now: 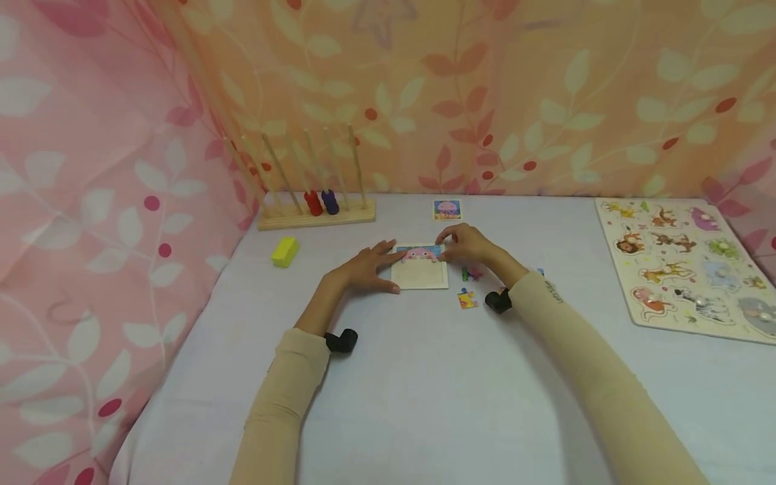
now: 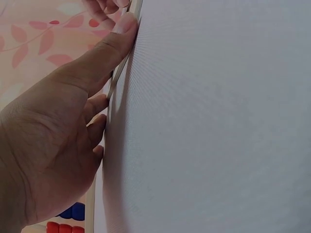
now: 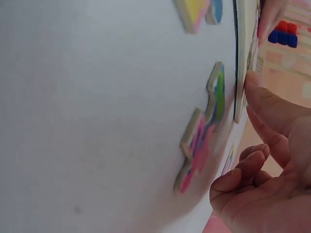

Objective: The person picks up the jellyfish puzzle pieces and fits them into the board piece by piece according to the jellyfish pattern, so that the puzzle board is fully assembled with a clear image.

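Observation:
A small white-edged puzzle tray (image 1: 420, 285) lies flat on the table, with pink pieces showing eyes and blue pieces (image 1: 418, 253) along its far side. My left hand (image 1: 362, 266) rests spread at the tray's left side, thumb near the front corner and fingers over the far part. At the far right corner, my right hand (image 1: 465, 244) pinches the tray edge between thumb and index finger, its other fingers bent. Green and pink loose pieces (image 3: 201, 141) lie beside the right hand. A yellow and orange piece (image 1: 467, 299) sits nearer me.
Behind the tray lies a square picture card (image 1: 447, 209) of a pink sea creature. A wooden peg rack (image 1: 318, 219) with red and blue beads stands at the back left, a yellow block (image 1: 285, 252) before it. An animal puzzle board (image 1: 642, 222) lies on the right.

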Tool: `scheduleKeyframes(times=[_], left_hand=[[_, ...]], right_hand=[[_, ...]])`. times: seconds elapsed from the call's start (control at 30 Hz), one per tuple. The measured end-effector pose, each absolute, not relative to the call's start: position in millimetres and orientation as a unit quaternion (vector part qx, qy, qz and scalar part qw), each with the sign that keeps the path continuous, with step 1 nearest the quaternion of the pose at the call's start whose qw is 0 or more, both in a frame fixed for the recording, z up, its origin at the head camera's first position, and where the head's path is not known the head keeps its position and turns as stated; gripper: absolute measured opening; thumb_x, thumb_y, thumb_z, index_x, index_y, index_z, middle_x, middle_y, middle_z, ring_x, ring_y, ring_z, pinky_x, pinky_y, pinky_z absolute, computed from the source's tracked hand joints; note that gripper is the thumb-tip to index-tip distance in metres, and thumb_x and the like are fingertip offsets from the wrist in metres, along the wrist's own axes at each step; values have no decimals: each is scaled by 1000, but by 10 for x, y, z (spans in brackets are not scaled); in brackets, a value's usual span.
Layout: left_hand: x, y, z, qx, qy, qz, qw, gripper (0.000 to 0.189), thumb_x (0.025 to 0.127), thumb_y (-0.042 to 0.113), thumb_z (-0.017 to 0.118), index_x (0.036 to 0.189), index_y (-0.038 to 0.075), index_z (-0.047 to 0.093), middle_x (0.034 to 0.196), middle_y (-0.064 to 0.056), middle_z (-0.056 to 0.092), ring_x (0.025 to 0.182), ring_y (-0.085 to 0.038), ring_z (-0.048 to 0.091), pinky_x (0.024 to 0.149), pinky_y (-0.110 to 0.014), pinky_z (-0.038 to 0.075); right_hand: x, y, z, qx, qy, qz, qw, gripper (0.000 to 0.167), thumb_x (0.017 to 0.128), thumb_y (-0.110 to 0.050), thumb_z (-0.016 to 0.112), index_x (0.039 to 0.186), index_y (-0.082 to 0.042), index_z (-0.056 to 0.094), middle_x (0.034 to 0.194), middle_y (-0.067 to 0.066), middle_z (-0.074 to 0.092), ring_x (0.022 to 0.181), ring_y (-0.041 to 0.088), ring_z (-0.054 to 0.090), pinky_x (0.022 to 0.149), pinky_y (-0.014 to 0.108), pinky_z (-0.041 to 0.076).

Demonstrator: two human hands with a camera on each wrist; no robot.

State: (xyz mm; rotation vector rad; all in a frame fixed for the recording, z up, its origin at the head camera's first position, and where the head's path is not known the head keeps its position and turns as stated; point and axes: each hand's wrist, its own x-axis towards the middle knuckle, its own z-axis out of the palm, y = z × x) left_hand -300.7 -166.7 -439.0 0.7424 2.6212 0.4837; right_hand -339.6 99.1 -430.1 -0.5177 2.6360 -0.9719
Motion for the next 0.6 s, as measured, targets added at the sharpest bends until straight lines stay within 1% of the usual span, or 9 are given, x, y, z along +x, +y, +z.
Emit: scheduleKeyframes(times=[0.13, 0.27, 0.33, 0.43, 0.5, 0.53, 0.57, 0.6], left_hand=[[-3010, -1673, -4392, 266, 932, 168, 183, 87, 73, 56, 67, 145, 33, 24, 156, 0, 7, 143, -29, 8, 112, -55, 12], [-3015, -1676, -4396, 263, 932, 167, 183, 86, 74, 56, 67, 145, 33, 24, 156, 1, 8, 142, -33, 10, 111, -56, 15], [-3018, -1675, -4397, 267, 931, 169, 182, 85, 75, 55, 67, 145, 32, 24, 156, 0, 9, 142, -34, 10, 111, -57, 15], [-3020, -1673, -4402, 271, 930, 166, 182, 85, 75, 55, 66, 145, 32, 24, 156, 0, 8, 143, -31, 8, 111, -56, 15], [-3022, -1673, -4406, 273, 930, 163, 182, 85, 75, 55, 66, 145, 31, 23, 156, 0, 8, 143, -29, 7, 112, -55, 13], [-3022, -1671, -4406, 272, 930, 164, 183, 86, 75, 55, 66, 145, 31, 23, 156, 0, 8, 143, -28, 6, 112, -55, 12], [-3023, -1671, -4406, 271, 931, 165, 183, 86, 75, 55, 66, 145, 31, 23, 156, 0, 8, 144, -28, 5, 113, -54, 12], [-3025, -1671, -4408, 271, 930, 167, 184, 86, 75, 55, 66, 145, 31, 23, 156, 0, 7, 144, -27, 5, 113, -54, 11]], right_hand=[[-3393, 956, -4315, -181, 908, -354, 135, 44, 74, -19, 76, 115, -11, 65, 74, 6, 37, 72, 20, 35, 59, 28, 26], [-3376, 919, -4330, -183, 901, -370, 131, 40, 75, -20, 75, 113, -11, 67, 74, 5, 37, 73, 20, 34, 59, 28, 26], [-3372, 906, -4340, -180, 904, -366, 131, 39, 75, -20, 75, 112, -12, 67, 73, 4, 39, 69, 19, 34, 57, 27, 27], [-3372, 894, -4353, -180, 908, -354, 133, 36, 76, -20, 75, 111, -12, 68, 68, 2, 39, 61, 16, 33, 52, 24, 26], [-3378, 893, -4356, -187, 909, -347, 135, 36, 77, -20, 74, 111, -12, 67, 63, 3, 40, 54, 14, 31, 48, 23, 25], [-3379, 892, -4353, -187, 909, -347, 137, 36, 77, -20, 74, 111, -11, 67, 65, 4, 44, 54, 14, 31, 48, 23, 26], [-3380, 892, -4348, -187, 908, -347, 140, 36, 77, -20, 74, 111, -12, 67, 69, 7, 53, 55, 13, 33, 49, 23, 27], [-3381, 892, -4342, -184, 907, -349, 146, 36, 77, -20, 74, 111, -12, 67, 76, 10, 60, 56, 15, 33, 50, 24, 27]])
